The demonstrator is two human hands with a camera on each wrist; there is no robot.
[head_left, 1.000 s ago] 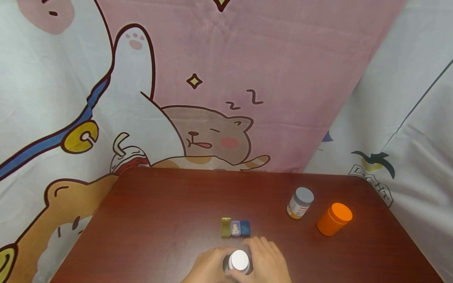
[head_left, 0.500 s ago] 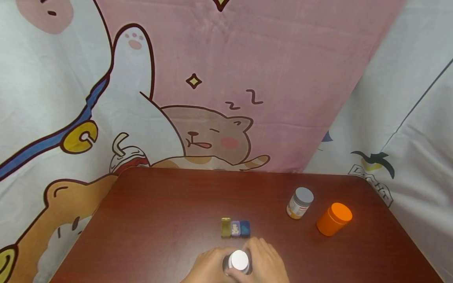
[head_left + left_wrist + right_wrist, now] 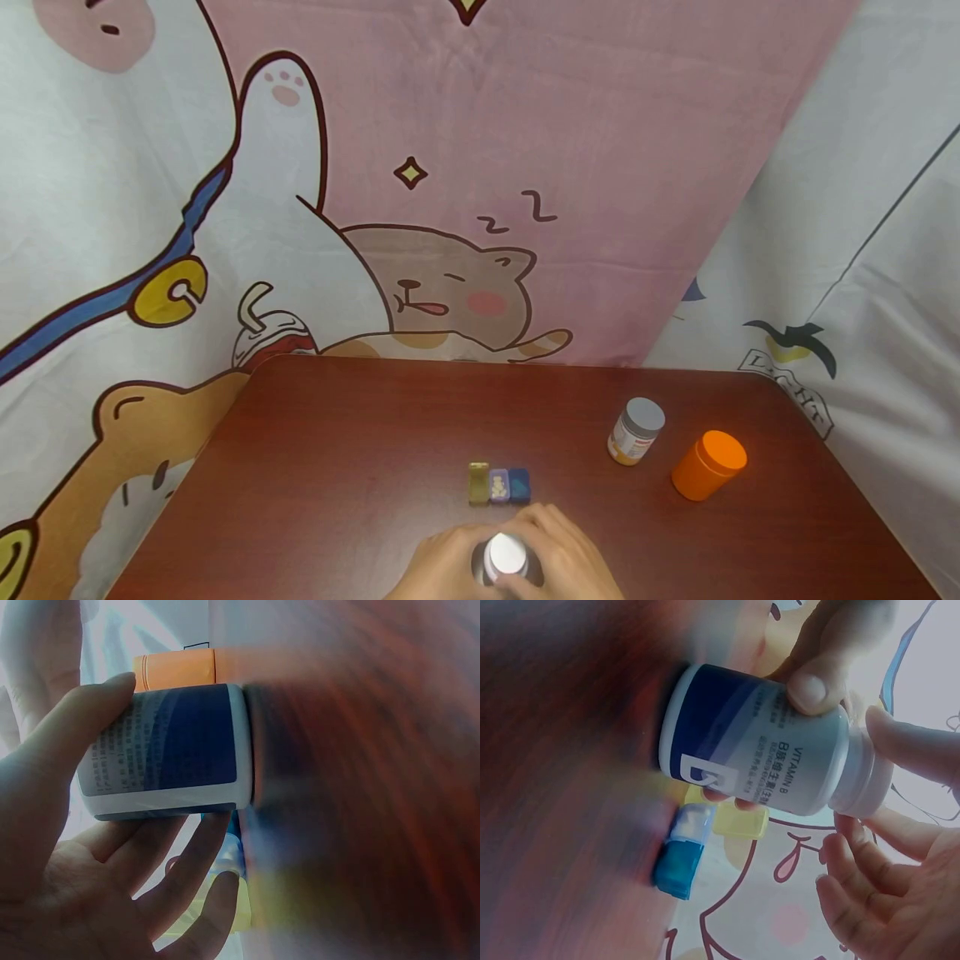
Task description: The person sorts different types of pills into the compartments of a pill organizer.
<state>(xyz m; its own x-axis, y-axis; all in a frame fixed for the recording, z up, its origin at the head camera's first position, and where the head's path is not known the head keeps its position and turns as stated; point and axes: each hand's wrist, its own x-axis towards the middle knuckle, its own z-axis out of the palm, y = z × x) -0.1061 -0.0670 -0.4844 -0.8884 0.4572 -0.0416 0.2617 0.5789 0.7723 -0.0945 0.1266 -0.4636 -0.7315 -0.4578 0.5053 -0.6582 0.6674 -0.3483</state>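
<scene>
A white vitamin B bottle [image 3: 757, 742] with a dark blue band stands upright at the table's near edge, between the two hands. My left hand [image 3: 444, 562] grips its body, thumb on one side and fingers on the other. On the white cap [image 3: 871, 780], the thumb and fingers of my right hand [image 3: 566, 557] pinch the sides. Just beyond the hands sits a small pill box [image 3: 499, 485] with yellow, purple and blue compartments; its yellow part reaches farther back than the others. Part of the bottle's body is hidden by the hands in the head view.
On the right of the reddish-brown table [image 3: 360, 433] stand a grey-lidded jar [image 3: 636, 431] and an orange bottle [image 3: 708, 465]. A cartoon-printed cloth [image 3: 600, 167] hangs behind the table's far edge.
My right hand has turned about the cap, its fingers shifting left over the far side. The left hand and bottle have stayed in place.
</scene>
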